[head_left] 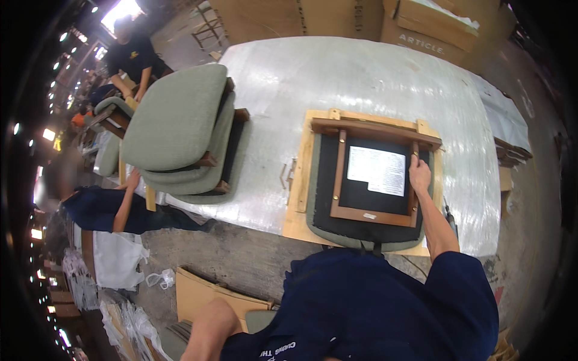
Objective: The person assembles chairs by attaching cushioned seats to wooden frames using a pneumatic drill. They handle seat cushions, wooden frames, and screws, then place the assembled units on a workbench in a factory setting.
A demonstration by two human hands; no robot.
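We wear a dark navy T-shirt (373,301) with plain, loose, short sleeves (460,283) and white lettering (278,349) printed on the cloth; our 2 arms (439,228) show bare below.

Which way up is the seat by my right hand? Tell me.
Upside down: the seat shows its black underside, with the wooden frame and white sheet facing up.

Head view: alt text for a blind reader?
Person's right hand touching the brown wooden frame of an upturned grey-green upholstered seat on a pale wooden board; at left, a stack of similar seats on the shiny grey table.
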